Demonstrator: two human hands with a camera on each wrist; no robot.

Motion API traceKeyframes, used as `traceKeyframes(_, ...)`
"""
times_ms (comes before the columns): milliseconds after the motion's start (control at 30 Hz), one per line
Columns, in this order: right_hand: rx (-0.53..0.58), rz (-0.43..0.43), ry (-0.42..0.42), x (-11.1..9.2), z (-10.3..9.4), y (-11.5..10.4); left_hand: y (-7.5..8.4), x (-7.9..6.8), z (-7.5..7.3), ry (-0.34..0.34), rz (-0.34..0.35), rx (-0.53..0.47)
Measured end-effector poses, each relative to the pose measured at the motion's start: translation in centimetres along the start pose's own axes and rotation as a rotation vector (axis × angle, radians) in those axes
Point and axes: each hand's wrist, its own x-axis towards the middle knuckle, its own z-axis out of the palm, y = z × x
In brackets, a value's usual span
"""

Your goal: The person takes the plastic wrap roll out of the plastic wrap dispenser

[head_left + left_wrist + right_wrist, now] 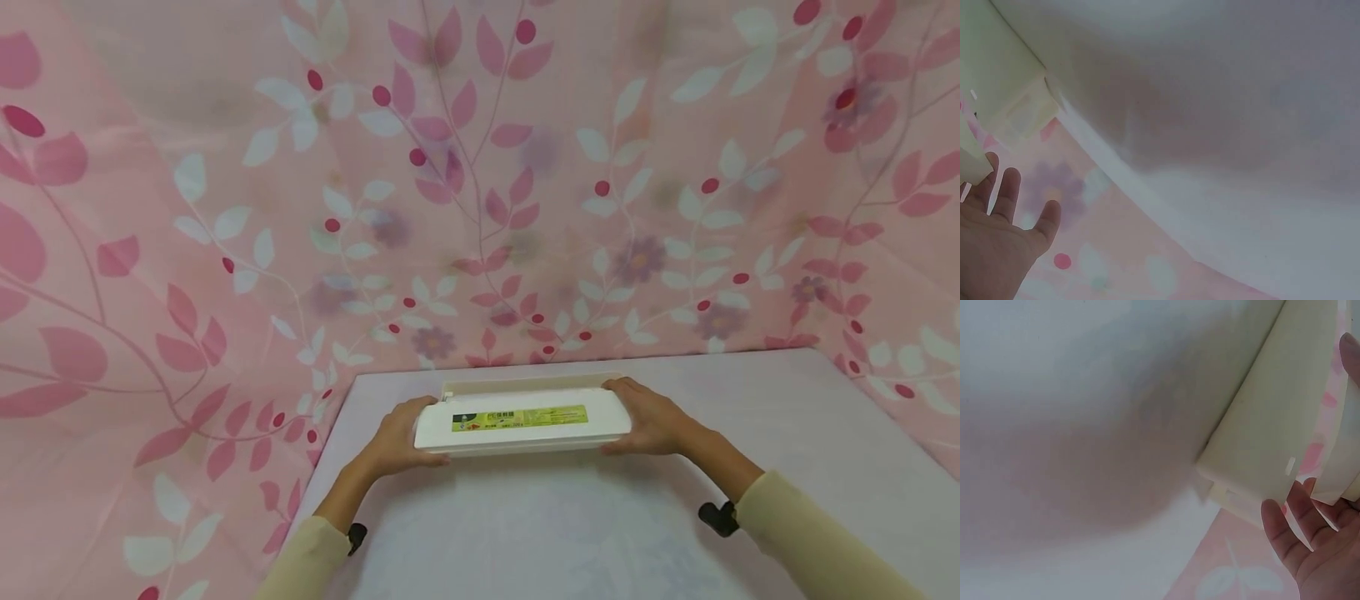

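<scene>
A white plastic-wrap dispenser lid (525,439) with a yellow-green label (520,418) spans between the two hands. My left hand (397,433) holds its left end, thumb low on the front and fingers behind. At the right end my right hand (654,419) grips likewise, fingertips over the upper corner. Behind the lid shows the cream dispenser base (534,384), low on the table. Both wrist views show a gap between the lid (1342,447) and the base (1260,425). In the left wrist view, some fingers of the left hand (994,244) spread beside the lid's end.
The dispenser stands near the back edge of a table (540,533) under a pale cloth. A pink curtain (480,208) with leaves and flowers rises behind and at both sides. Dark wrist mounts (718,518) sit at the cuffs of the beige sleeves (810,533).
</scene>
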Motion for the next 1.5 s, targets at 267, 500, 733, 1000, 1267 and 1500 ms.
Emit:
traceKeyframes(267, -0.053, -0.024, 0.057, -0.3, 0.3, -0.1, 0.1, -0.4, 0.1, 0.017, 0.022, 0.018)
traceKeyframes(500, -0.046, -0.041, 0.065, -0.7, 0.4, -0.1, 0.3, -0.4, -0.1, 0.011, 0.019, 0.009)
traceKeyframes(733, -0.052, -0.047, 0.085, -1.1, 0.8, -0.1, 0.4, -0.7, 0.0, 0.006, 0.009, 0.001)
traceKeyframes(1000, -0.105, -0.065, 0.106, -1.5, 0.9, -0.4, 0.4, -1.4, 0.4, 0.017, 0.008, -0.010)
traceKeyframes(1267, -0.085, -0.084, 0.121, -1.7, 0.7, -0.6, 0.5, -1.7, 0.5, 0.045, 0.041, 0.006)
traceKeyframes(1500, -0.035, -0.071, 0.094, -2.0, 1.6, -0.5, 0.3, -2.3, 0.6, 0.034, 0.036, 0.019)
